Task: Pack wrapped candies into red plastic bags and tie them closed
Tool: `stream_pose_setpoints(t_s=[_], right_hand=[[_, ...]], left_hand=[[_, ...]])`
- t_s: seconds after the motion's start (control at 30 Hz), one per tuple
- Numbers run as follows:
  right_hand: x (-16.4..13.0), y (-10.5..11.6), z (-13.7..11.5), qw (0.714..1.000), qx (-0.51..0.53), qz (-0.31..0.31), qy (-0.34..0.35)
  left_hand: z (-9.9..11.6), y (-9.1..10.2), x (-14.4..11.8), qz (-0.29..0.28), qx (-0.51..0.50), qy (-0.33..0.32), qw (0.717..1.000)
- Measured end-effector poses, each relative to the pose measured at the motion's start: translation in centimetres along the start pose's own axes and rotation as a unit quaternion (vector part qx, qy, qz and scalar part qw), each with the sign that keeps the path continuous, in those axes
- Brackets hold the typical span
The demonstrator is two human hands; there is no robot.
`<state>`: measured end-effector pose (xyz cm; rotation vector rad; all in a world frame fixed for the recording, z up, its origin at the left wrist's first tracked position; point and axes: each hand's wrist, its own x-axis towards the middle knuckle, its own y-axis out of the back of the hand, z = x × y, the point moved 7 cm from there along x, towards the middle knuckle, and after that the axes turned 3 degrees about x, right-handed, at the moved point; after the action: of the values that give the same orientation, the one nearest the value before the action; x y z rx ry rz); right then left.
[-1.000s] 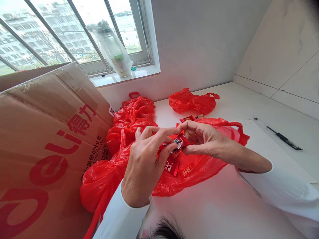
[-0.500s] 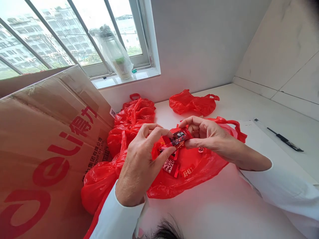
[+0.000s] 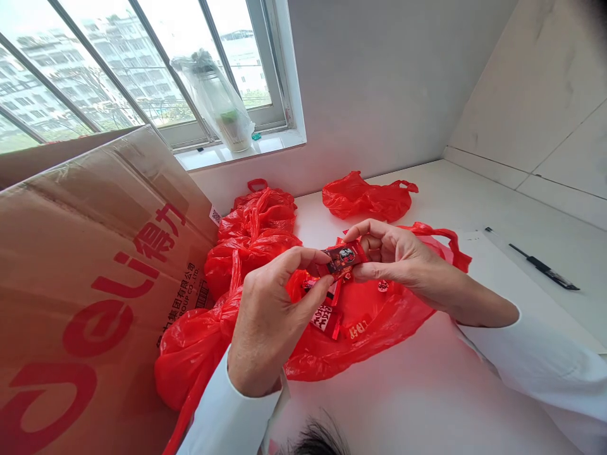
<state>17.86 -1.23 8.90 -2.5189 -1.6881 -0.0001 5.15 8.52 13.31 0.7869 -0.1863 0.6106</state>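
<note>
Head view: a small glossy red packet (image 3: 347,258), less covered by fingers than a second ago, is pinched at its ends by the left hand (image 3: 271,306) and right hand (image 3: 396,256), above a thin, crinkled red plastic bag (image 3: 327,364) on the smooth white desk (image 3: 393,404). A ribbed-looking cardboard carton (image 3: 156,170) stands left, near a barred window (image 3: 165,95).

White table (image 3: 521,208) bearing red plastic bags (image 3: 389,316), white paper (image 3: 502,268)

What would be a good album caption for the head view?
Left hand and right hand hold a small red packet over a red plastic bag.
</note>
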Motion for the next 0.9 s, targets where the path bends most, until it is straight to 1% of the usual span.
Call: stream_pose_setpoints(t_s=[0.1,0.2,0.27,0.43,0.57,0.77,0.83,0.9], right_hand=[[0.0,-0.1,-0.1,1.0,0.004,-0.003,-0.006],[0.1,-0.2,-0.1,1.0,0.015,-0.007,-0.008],[0.1,-0.3,-0.1,1.0,0.014,-0.005,-0.011],[0.0,-0.3,0.0,1.0,0.012,0.0,-0.002],[0.0,-0.4,0.2,1.0,0.02,-0.009,0.008],[0.0,-0.5,0.1,1.0,0.025,-0.017,-0.002],[0.0,-0.5,0.0,1.0,0.017,-0.012,-0.003],[0.0,-0.4,-0.1,1.0,0.008,-0.008,-0.005]], left_hand=[[-0.2,-0.1,0.1,-0.006,-0.083,0.018,0.996],[-0.6,-0.3,0.4,-0.012,-0.172,0.05,0.984],[-0.8,-0.4,0.6,-0.014,-0.199,0.065,0.978],[-1.0,-0.7,0.4,-0.012,-0.2,0.09,0.976],[-1.2,-0.7,0.2,-0.009,-0.216,0.113,0.97],[-1.3,-0.5,0.1,0.002,-0.245,0.131,0.961],[-1.2,-0.4,0.1,0.011,-0.233,0.129,0.964],[-1.1,-0.2,0.1,0.021,-0.197,0.122,0.972]])
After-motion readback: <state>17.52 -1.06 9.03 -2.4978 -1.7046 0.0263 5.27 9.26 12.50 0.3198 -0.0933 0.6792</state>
